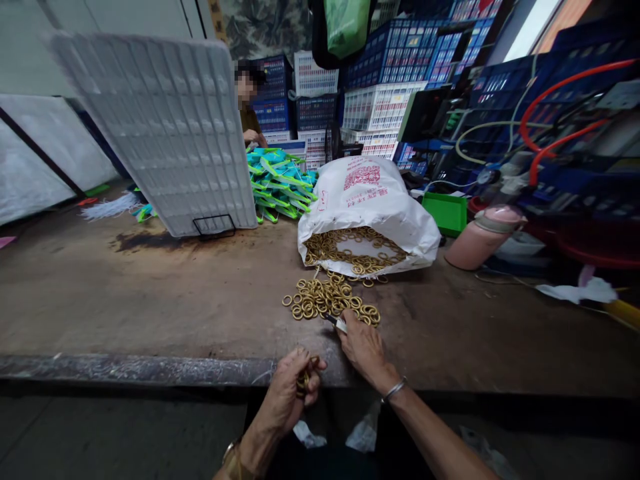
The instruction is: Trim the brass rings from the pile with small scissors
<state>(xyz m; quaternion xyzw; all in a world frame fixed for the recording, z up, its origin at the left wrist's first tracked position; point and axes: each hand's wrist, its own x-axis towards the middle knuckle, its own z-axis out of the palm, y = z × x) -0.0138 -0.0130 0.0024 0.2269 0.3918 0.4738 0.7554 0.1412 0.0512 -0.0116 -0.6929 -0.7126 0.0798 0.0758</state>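
My left hand (295, 385) is closed around several gold-coloured rings (302, 383), just past the table's front edge. In my right hand (364, 343) is a small knife-like tool (336, 323) with a dark tip and a pale body; its exact kind is unclear. The tip reaches the near side of a loose pile of gold rings (325, 297) on the tabletop. Behind that pile a white sack (365, 190) lies on its side, its mouth facing me and more rings inside.
A ribbed white panel (160, 133) stands in a black wire holder (215, 225) at left. Green-and-blue pieces (277, 183) are heaped beyond it, near another person (250, 117). At right are a green tray (445, 212) and a pink bottle (483, 237). Stacked crates (380, 107) fill the back.
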